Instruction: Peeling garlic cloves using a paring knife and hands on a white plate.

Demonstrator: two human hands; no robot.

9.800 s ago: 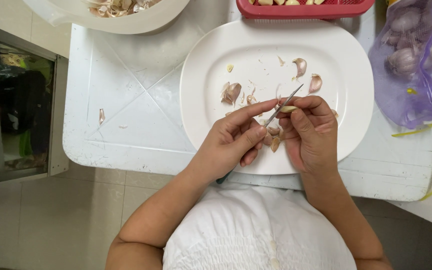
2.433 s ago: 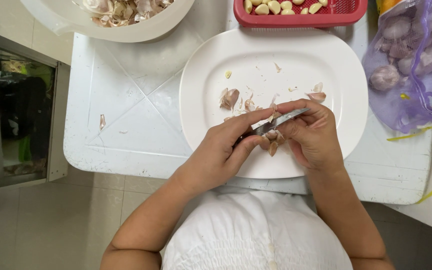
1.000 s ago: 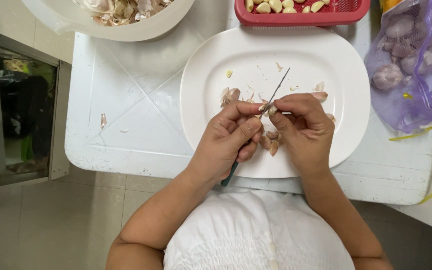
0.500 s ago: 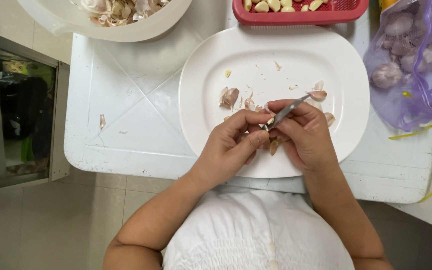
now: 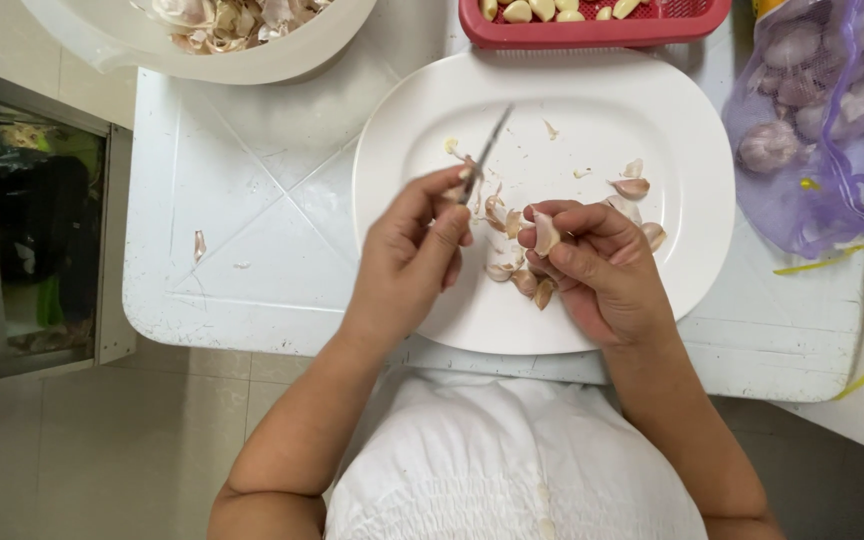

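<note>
fingers [image 5: 542, 235] of right hand [image 5: 597, 270] pinch garlic clove [image 5: 546, 232]; left hand [image 5: 407, 262] raises knife [image 5: 482, 157], seemingly.

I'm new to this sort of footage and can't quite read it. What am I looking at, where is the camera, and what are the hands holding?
The camera sits on a person's head and looks straight down, so you see their own arms and white clothing from above. There is no machine here, only two bare hands. The left hand holds a small knife, blade pointing away from the body. The right hand pinches a garlic clove between its fingertips. Both hover over a large white oval plate scattered with garlic skins, on a white table. At the top edge sit a white bowl of peelings and a red basket of peeled cloves. On the right lies a purple mesh bag of whole garlic bulbs.
</note>
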